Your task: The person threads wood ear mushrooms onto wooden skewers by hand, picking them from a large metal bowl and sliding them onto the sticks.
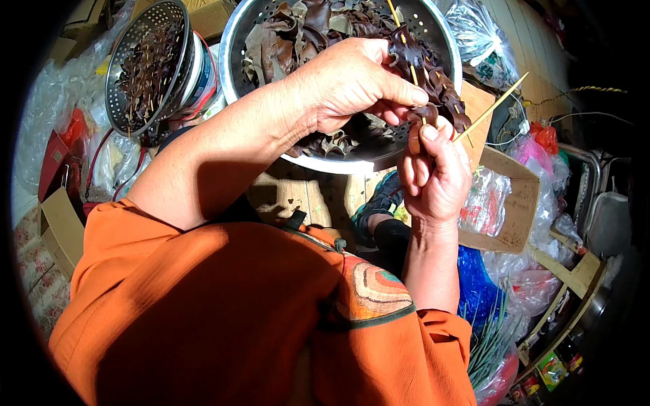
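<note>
Wood ear mushroom pieces are threaded on a thin bamboo skewer above a large perforated metal colander. My left hand grips this skewer and its mushrooms, thumb pointing right. Just below, my right hand pinches a small wood ear piece at the skewer's lower end. A bare pointed stick juts up and right from behind my right fingers; its lower end is hidden. Another loaded skewer rests along the colander's right side. Loose wood ear fills much of the colander.
At the left, a smaller tilted colander holds several loaded skewers, leaning by a white bucket. On the right stand an open cardboard box with plastic inside, plastic bags and green onions. A knotted clear bag lies upper right.
</note>
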Available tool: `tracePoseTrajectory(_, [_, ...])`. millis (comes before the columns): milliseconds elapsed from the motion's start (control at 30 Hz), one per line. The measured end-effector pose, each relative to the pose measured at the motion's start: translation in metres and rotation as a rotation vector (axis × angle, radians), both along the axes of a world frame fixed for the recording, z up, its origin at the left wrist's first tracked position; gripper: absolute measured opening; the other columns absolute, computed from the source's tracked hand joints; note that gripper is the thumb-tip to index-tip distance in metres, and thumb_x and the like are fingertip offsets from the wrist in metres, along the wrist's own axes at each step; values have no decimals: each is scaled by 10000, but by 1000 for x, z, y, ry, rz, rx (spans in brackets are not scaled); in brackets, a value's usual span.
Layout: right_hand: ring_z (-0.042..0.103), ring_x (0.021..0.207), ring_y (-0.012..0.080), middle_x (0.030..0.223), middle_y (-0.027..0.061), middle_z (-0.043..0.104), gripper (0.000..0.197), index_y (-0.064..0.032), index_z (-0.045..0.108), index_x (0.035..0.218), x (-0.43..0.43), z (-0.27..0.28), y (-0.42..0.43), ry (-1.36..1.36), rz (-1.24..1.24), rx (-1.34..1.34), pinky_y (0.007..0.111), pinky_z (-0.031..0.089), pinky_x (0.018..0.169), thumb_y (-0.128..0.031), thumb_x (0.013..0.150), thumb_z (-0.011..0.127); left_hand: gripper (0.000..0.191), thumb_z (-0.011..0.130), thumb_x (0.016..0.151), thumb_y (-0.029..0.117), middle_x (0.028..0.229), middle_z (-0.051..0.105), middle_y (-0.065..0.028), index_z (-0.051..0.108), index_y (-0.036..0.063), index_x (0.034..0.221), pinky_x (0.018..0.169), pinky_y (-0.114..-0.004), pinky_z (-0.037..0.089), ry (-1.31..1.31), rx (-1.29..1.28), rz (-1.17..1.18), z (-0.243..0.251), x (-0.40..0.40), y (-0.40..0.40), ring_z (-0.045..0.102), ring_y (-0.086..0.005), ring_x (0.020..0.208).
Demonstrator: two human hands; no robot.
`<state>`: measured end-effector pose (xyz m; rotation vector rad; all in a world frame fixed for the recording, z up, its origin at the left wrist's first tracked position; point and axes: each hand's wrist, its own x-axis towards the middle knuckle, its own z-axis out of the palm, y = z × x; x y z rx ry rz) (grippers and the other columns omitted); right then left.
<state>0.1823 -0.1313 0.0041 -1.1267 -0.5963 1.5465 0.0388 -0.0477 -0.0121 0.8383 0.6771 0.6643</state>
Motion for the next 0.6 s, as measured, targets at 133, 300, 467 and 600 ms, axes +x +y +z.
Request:
tracePoseTrajectory(133, [301,346,24,644,35,530,161,-5,563,916,3,-2,1,21,30,7,168,274,320,-140,851,504,187,664,787,106,778,616,-30,575,27,932,552,-176,461,-7,15,-24,2,-2,2,567,-81,626])
tracePoseTrajectory(300, [269,341,40,650,18,480,150,-1,498,971,19,0,7,97,-89,57,174,241,297,-114,876,475,204,645,814,180,817,622,-51,598,50,965,613,-198,509,10,-8,86,21,-10,13,595,-98,686])
tracePoseTrajectory(467, [255,343,57,605,-3,484,248,37,531,1038,40,7,8,114,-181,109,195,226,308,-144,896,437,183,625,798,111,812,616,-67,602,15,952,616,-221,485,407,322,131,3,-14,27,583,-114,689])
tracePoseTrajectory(600, [257,350,66,619,3,508,294,57,533,1069,42,7,8,116,-186,134,199,215,318,-161,897,434,173,649,765,138,756,641,-68,636,32,901,656,-292,488,856,903,-41,-25,5,16,613,-168,687])
